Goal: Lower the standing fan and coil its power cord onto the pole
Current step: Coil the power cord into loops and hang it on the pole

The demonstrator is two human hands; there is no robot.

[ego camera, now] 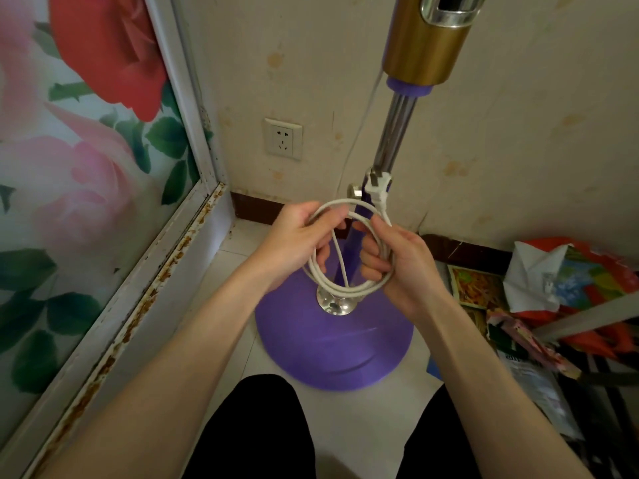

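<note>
At six o'clock, nearest to us, we see two dark-clad knees point(257, 433) over the pale tiled floor point(359, 420), and our bare forearms reaching up and inward from the lower corners. Just past the knees sits the fan's round purple base point(333, 350), with a chrome collar point(334, 303) at its middle.

Above the base our hands meet on the cord point(349, 288), a white coil of several loops held upright in front of the pole. The left hand point(294, 242) grips the coil at its nine o'clock side, fingers curled through the loops and the thumb laid over the top strands. The right hand point(403, 262) grips the three o'clock side, fingers closed around the bundled strands, thumb pressing on top. The bottom of the coil hangs free between the hands, just above the collar, and one strand drops straight down through the loop's middle.

From the right thumb, at twelve o'clock, the plug point(377, 188) sticks up, lying against the pole point(394, 133). A chrome knob point(354, 192) stands just beside the plug at its nine o'clock. The pole rises into a gold housing point(427, 39).

Farther off, at eleven o'clock, a socket point(283, 139) sits in the stained wall. A rose-patterned panel point(69, 150) fills nine o'clock, and crumpled bags point(560, 281) lie at three o'clock.
</note>
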